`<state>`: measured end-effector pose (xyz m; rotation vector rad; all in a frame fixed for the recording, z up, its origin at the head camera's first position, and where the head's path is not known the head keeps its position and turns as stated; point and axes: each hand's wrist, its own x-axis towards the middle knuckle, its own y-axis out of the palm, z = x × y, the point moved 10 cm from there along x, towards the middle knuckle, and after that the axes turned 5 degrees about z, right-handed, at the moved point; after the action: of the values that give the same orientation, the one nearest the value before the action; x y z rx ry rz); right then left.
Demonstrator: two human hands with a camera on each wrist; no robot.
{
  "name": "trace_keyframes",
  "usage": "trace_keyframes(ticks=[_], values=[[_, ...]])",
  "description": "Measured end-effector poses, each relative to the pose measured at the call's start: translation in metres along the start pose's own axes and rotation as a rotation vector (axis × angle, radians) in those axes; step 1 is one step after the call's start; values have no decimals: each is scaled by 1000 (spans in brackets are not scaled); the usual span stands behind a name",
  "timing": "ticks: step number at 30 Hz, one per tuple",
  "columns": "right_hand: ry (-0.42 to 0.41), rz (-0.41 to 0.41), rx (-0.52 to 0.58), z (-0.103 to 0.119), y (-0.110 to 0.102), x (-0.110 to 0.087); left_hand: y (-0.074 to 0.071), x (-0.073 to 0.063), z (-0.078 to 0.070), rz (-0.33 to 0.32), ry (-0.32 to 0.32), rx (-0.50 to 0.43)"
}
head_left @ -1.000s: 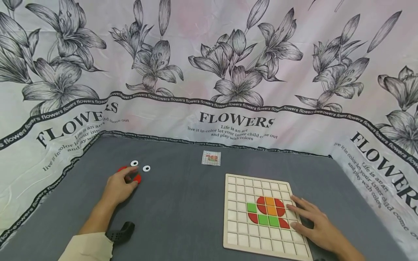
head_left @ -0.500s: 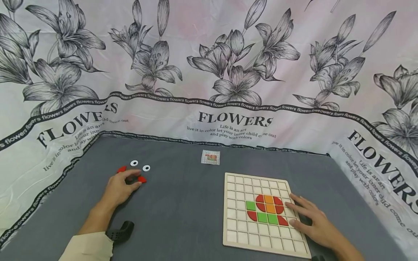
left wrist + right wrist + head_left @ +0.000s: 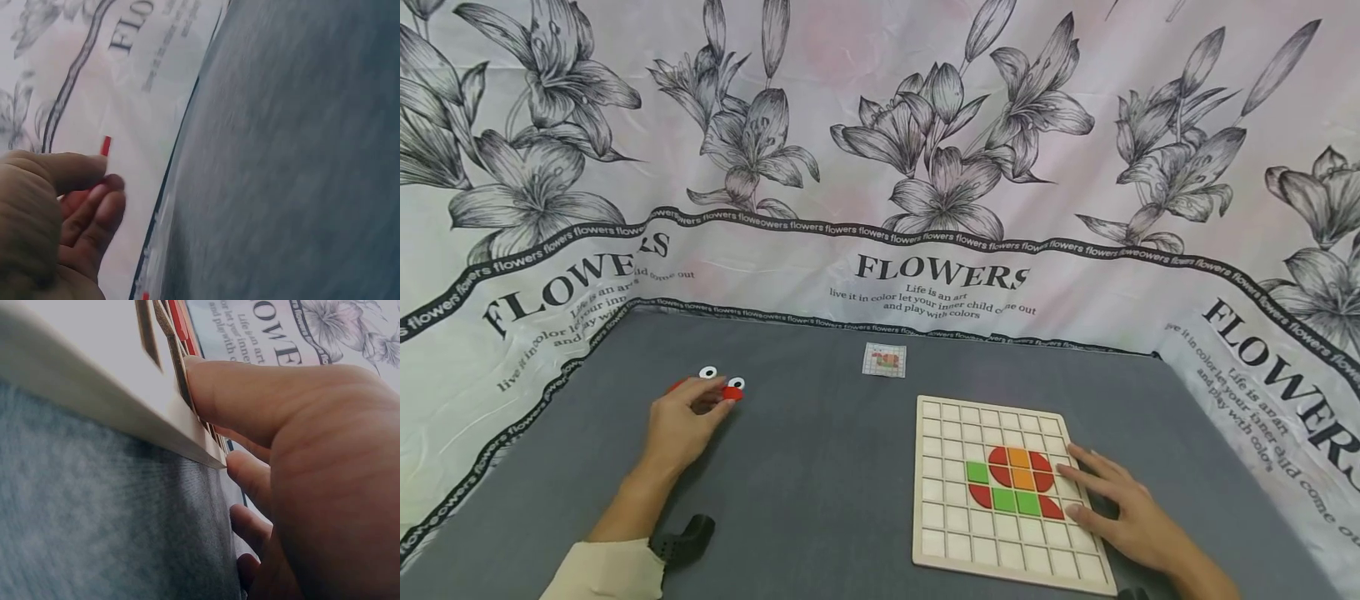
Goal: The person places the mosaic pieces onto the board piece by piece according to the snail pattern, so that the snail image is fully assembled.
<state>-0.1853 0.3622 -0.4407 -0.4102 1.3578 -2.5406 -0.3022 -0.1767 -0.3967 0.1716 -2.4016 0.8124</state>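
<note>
Between its thumb and fingers, my left hand [image 3: 683,421] pinches a small flat red tile [image 3: 732,392], held just above the cloth; the left wrist view shows that red tile [image 3: 105,145] edge-on. Another red tile [image 3: 677,385] lies behind the hand, mostly covered. Two round white eye pieces [image 3: 708,372] with black centres lie just beyond the fingers. My right hand [image 3: 1123,508] rests with spread fingers on the right edge of the wooden grid board [image 3: 942,521]. Red, orange and green tiles [image 3: 1017,500] sit in cells near the board's middle.
A small picture card [image 3: 884,360] showing a coloured grid pattern lies at the back of the grey cloth [image 3: 820,467]. A flower-printed curtain [image 3: 925,283] borders the back and sides. A black strap device [image 3: 688,539] is on the left wrist.
My left hand has lifted the red tile from the cloth and moved it slightly up and right, towards the eye pieces. The right hand stays on the board's edge.
</note>
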Motion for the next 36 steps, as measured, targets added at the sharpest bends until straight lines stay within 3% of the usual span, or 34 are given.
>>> trace_keyframes(ticks=[8,15,18,24,36], values=[[19,15,9,-1,2,1,10,-1,-25,-5,-14,-172],[-11,-9,7,0,0,2,29,4,-91,49,35,-279],[-15,-13,7,1,-1,0,45,7,-108,67,72,-332],[-12,-7,-2,2,-3,0,92,7,-109,116,82,-417],[2,-8,3,0,-2,0,172,-2,-146,291,-11,-474]])
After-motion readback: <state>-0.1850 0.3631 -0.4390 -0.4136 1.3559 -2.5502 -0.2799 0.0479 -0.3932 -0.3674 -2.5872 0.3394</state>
